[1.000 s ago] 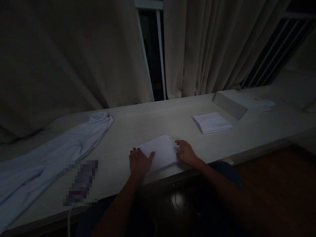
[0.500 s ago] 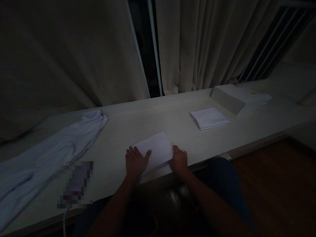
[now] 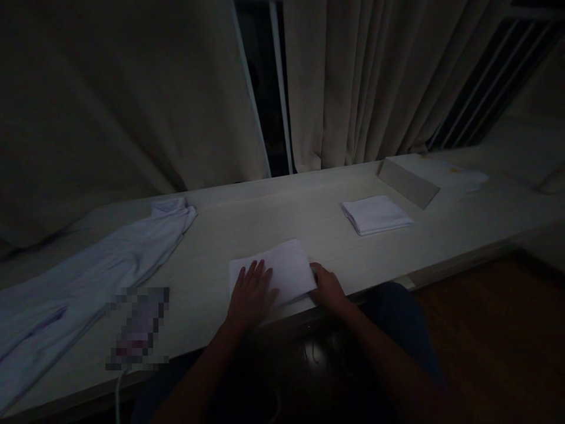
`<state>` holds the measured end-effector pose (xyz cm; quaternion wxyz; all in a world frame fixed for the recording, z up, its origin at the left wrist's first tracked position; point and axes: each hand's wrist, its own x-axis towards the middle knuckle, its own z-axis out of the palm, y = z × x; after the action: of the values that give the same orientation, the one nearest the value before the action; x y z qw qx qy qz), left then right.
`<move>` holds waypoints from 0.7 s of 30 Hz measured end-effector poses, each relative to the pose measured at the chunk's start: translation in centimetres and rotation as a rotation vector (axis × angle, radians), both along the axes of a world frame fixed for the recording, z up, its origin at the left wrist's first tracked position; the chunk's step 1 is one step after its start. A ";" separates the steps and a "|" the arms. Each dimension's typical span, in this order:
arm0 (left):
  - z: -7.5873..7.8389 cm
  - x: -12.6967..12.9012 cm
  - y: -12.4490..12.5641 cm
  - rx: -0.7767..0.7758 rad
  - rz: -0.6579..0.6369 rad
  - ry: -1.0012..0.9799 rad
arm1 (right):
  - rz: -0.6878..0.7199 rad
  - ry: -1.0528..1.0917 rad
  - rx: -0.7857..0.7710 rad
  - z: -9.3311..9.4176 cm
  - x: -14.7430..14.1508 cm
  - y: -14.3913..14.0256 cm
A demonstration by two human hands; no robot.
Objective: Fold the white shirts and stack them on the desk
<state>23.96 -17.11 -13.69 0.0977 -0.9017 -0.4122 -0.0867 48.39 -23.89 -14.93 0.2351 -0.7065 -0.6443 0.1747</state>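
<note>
A folded white cloth lies near the front edge of the long white counter. On its left part my left hand rests flat, fingers spread and pointing away from me. At the cloth's right edge, my right hand has its fingers curled around the near right corner; its thumb is mostly hidden. Another folded white cloth, in a neat rectangle, sits further back to the right. To the left stretches a long unfolded white garment, with a bluish mark along it.
A blurred-out phone-like object with a white cable lies at the front left. An open-sided white box with something white stands at the back right. Beige curtains hang behind the counter. The light is dim.
My left hand has slid from the cloth's left edge inward onto its top and lies flatter. The cloth's left edge now lies spread out beyond it. My right hand stays at the right edge.
</note>
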 end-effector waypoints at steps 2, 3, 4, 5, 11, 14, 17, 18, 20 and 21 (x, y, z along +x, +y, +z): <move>-0.6 -0.6 -0.8 -0.026 -0.067 0.028 | -0.004 0.031 -0.060 0.4 0.6 -0.1; -1.0 -0.9 -1.3 -0.039 -0.101 0.043 | -0.032 0.012 -0.095 0.6 0.7 -0.2; -1.3 -1.3 -1.8 -0.049 -0.129 0.054 | -0.065 -0.020 -0.126 0.7 0.7 -0.2; -1.6 -1.6 -2.4 -0.055 -0.147 0.060 | -0.091 -0.054 -0.150 0.8 0.5 -0.3; -2.6 -2.4 -4.7 -0.030 -0.146 0.063 | -0.142 -0.069 -0.181 1.3 0.1 -1.0; -3.5 -1.9 -5.3 0.030 -0.107 0.050 | -0.083 0.085 -0.099 1.8 0.7 -0.9; -4.5 -1.5 -5.7 0.087 -0.076 0.033 | 0.084 0.375 -0.012 2.5 1.7 -0.8; -4.7 -1.4 -5.8 0.098 -0.076 0.031 | 0.128 0.488 -0.043 2.6 2.0 -0.8; -4.9 -1.4 -5.9 0.116 -0.083 0.027 | 0.137 0.739 -0.168 2.7 2.6 -0.7; -5.0 -1.4 -5.9 0.121 -0.089 0.027 | 0.107 0.871 -0.223 2.7 2.7 -0.6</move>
<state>22.56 -22.99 -18.67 0.1538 -0.9125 -0.3645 -0.1039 51.09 -24.54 -12.25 0.3974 -0.5539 -0.4982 0.5357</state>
